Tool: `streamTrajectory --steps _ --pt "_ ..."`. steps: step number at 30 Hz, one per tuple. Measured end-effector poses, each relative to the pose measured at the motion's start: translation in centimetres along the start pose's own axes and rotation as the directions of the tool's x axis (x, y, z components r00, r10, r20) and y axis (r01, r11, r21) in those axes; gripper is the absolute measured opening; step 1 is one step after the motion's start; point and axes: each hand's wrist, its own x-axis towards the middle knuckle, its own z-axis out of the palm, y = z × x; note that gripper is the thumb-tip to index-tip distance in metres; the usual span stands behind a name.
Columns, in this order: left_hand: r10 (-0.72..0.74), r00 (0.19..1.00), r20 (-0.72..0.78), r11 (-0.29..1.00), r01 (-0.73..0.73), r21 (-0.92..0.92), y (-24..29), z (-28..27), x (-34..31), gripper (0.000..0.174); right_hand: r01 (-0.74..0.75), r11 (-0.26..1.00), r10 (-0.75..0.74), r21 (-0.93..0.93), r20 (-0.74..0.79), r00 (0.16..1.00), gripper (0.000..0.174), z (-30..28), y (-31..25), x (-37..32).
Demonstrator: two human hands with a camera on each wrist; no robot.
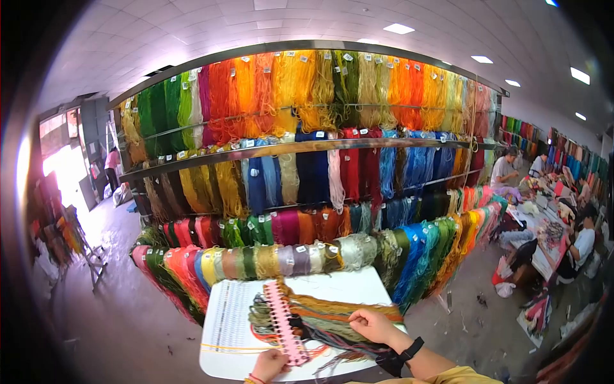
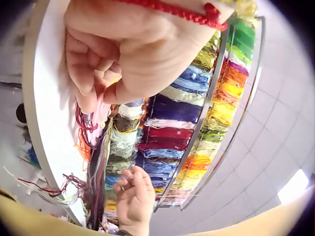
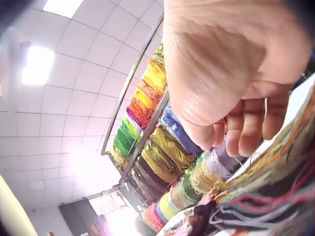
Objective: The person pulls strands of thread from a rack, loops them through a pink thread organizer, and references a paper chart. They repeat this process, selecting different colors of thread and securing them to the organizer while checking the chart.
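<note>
A long pink card with notched edges lies slantwise on the white board, with bundles of thread looped along it. At its near end my left hand pinches the card between thumb and fingers; the pink strip shows below the fingertips. Thin yellow threads run leftward from beside that hand. My right hand is above the brown, grey and dark thread bundles spread to the right of the card. Its fingers curl toward the thumb; I cannot tell whether a thread is between them.
The white board carries a printed chart on its left. Behind it, a tall metal rack holds rows of colored thread skeins. A lower row of skeins borders the board's far edge. People sit at a long table on the right.
</note>
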Motion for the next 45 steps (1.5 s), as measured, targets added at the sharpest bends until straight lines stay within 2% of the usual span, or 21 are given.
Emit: streamTrajectory --steps 2,5,7,10,13,16,18,19,21,22,25,27,29,30,31,36,39,41,42,43,45 --pt "-0.031 0.995 -0.099 0.998 0.036 0.05 0.7 1.6 -0.1 0.013 0.016 0.999 -0.016 0.032 -0.001 1.0 0.019 -4.4 1.9 0.1" --pt "-0.145 0.97 -0.195 0.988 0.129 -0.09 0.7 4.8 -0.6 0.013 0.053 0.999 -0.054 -0.007 -0.03 0.998 0.021 -11.0 3.6 -0.1" --pt "-0.137 0.966 -0.221 0.983 0.105 -0.153 2.2 7.7 -1.4 0.011 0.047 0.999 -0.047 -0.02 0.001 0.999 0.02 -15.3 3.4 0.3" --pt "-0.135 0.956 -0.261 0.977 0.084 -0.198 2.8 10.7 -1.7 0.013 0.189 0.976 -0.186 -0.106 0.039 0.982 0.019 -19.6 1.7 2.2" --pt "-0.175 0.943 -0.283 0.973 0.122 -0.195 2.9 12.9 -1.5 0.014 0.325 0.936 -0.314 -0.138 0.095 0.945 0.014 -22.2 -2.3 4.3" --pt "-0.106 0.937 -0.333 0.994 0.106 -0.019 2.5 13.4 -1.0 0.013 0.463 0.87 -0.457 -0.168 0.075 0.886 0.014 -23.0 -5.8 6.1" --pt "-0.082 0.924 -0.374 0.995 0.058 -0.075 0.6 13.3 0.2 0.014 0.562 0.818 -0.556 -0.119 0.087 0.827 0.014 -23.4 -7.2 8.2" --pt "-0.086 0.915 -0.395 0.993 0.048 -0.104 -0.6 13.4 0.3 0.014 0.608 0.775 -0.604 -0.173 0.079 0.793 0.014 -23.6 -8.3 9.1" --pt "-0.052 0.898 -0.437 0.998 0.031 -0.055 1.2 14.3 -0.9 0.014 0.584 0.795 -0.576 -0.164 0.098 0.812 0.016 -24.2 -10.4 11.2" --pt "-0.023 0.881 -0.473 1.0 0.013 -0.024 1.2 14.6 -0.9 0.014 0.637 0.746 -0.636 -0.192 0.076 0.768 0.015 -24.7 -11.3 12.6" --pt "-0.007 0.813 -0.582 0.996 0.057 0.069 2.2 15.4 -1.2 0.014 0.728 0.638 -0.751 -0.251 0.007 0.66 0.016 -26.5 -13.4 18.0" --pt "0.022 0.778 -0.627 0.987 0.083 0.137 1.8 15.5 -1.2 0.015 0.771 0.609 -0.789 -0.186 -0.037 0.614 0.018 -27.6 -14.9 22.3" --pt "0.003 0.715 -0.699 0.986 0.116 0.123 1.5 16.0 -1.1 0.015 0.796 0.538 -0.84 -0.277 -0.102 0.532 0.019 -28.8 -16.7 26.2" --pt "0.042 0.678 -0.734 0.989 0.076 0.126 3.7 17.2 -1.5 0.016 0.814 0.526 -0.85 -0.246 -0.127 0.511 0.019 -29.4 -17.2 28.7" --pt "-0.007 0.619 -0.785 0.968 0.2 0.15 4.0 17.9 -1.5 0.018 0.829 0.518 -0.855 -0.213 -0.154 0.495 0.019 -29.9 -17.6 31.3" --pt "-0.054 0.456 -0.888 0.963 0.259 0.074 4.2 19.1 -1.1 0.029 0.851 0.455 -0.867 -0.263 -0.35 0.356 0.018 -31.9 -20.6 40.8" --pt "0.032 0.33 -0.944 0.984 0.157 0.088 3.2 19.8 -1.1 0.027 0.808 0.475 -0.853 -0.347 -0.406 0.327 0.017 -32.2 -22.5 44.1" --pt "-0.062 0.238 -0.969 0.997 0.064 -0.048 3.8 21.0 -1.3 0.026 0.762 0.502 -0.844 -0.41 -0.427 0.326 0.018 -32.4 -23.1 46.7" --pt "-0.144 0.204 -0.968 0.988 0.091 -0.128 6.9 22.1 -1.5 0.026 0.738 0.512 -0.839 -0.44 -0.438 0.322 0.018 -32.4 -23.4 48.0" --pt "-0.096 0.18 -0.979 0.979 0.197 -0.06 8.3 22.6 -1.8 0.026 0.717 0.528 -0.833 -0.456 -0.443 0.332 0.019 -32.6 -23.5 49.3" --pt "-0.022 0.12 -0.993 0.983 0.182 0.001 6.6 22.7 -2.0 0.027 0.669 0.56 -0.818 -0.488 -0.453 0.354 0.021 -33.1 -23.6 51.3"
